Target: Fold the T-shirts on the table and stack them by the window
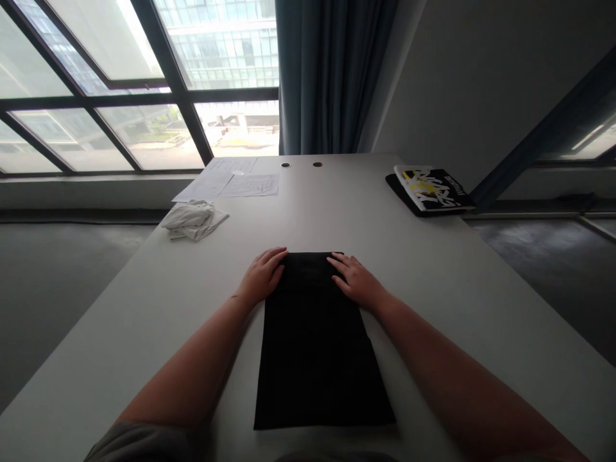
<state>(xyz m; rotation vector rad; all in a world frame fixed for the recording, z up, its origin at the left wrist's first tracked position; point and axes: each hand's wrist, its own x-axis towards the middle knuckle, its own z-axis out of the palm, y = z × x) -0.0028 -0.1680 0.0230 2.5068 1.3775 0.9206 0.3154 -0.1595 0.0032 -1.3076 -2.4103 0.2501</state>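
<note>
A flat black rectangular piece, probably cloth (317,353), lies lengthwise in front of me on the white table. Its near edge is wider in view than its far edge. My left hand (264,273) rests at its far left corner, fingers stretched out along the edge. At the far right corner, my right hand (355,277) lies with its fingers spread over the black surface. Both palms face down, and neither hand grips anything that I can see.
The white table (192,314) has a crumpled white cloth (193,220) at left and paper sheets (250,184) behind it. A black, white and yellow printed package (433,189) lies at the back right. Two round cable holes (285,165) sit near the far edge.
</note>
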